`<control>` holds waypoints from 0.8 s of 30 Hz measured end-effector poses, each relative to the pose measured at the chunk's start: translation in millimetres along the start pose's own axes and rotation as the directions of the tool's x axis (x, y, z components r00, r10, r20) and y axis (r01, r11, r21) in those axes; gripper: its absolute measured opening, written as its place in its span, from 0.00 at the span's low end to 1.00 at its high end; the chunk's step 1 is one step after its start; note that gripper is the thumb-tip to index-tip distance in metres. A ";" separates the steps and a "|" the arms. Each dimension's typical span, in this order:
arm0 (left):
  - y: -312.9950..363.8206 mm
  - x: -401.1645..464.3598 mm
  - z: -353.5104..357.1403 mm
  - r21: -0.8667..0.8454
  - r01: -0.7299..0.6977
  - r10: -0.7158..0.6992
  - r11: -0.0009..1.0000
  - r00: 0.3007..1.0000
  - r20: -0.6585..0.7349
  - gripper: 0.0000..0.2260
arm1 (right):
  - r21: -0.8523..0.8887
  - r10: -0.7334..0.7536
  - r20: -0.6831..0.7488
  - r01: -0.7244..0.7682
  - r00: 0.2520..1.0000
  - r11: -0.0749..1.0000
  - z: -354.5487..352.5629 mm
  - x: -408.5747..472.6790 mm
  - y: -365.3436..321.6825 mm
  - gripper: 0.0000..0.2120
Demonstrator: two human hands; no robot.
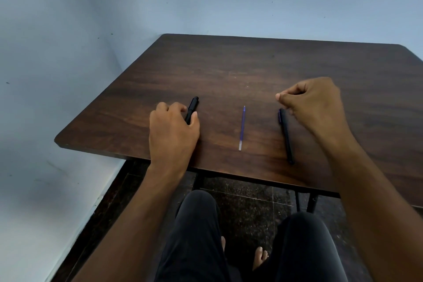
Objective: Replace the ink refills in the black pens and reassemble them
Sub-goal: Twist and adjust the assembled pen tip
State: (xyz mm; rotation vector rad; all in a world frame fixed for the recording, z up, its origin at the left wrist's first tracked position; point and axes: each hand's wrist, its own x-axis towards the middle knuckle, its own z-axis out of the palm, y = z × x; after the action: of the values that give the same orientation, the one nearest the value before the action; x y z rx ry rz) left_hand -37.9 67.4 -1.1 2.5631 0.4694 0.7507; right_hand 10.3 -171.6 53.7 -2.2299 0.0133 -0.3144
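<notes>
Your knees [196, 224] sit nearest, under the surface's [251, 71] near edge. Just past that edge your left hand [172, 131] curls round one black pen [191, 109]; the refill [242, 128] lies mid-surface. Your right hand [313, 103], fingers curled on nothing visible, hovers above the second pen [286, 136]: likely starting, so lift and open the left one.

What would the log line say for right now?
left hand holds left black pen | right hand above right black pen | refill between

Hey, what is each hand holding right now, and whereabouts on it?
The left hand grips a black pen by its near end, pen lying on the table. The right hand is curled above the other black pen, holding nothing visible.
</notes>
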 end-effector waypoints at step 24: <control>64.7 -21.7 12.6 -0.562 -0.074 0.206 0.823 0.963 0.175 0.06 | -0.425 0.412 0.232 -0.289 0.881 0.857 -3.3 1.5 -0.1 0.23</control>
State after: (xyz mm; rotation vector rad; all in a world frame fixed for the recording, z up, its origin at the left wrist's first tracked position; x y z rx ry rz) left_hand -35.2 -0.8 11.4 2.1041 -0.0255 0.5272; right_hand 11.0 -174.2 56.1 -2.5767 0.3404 0.2800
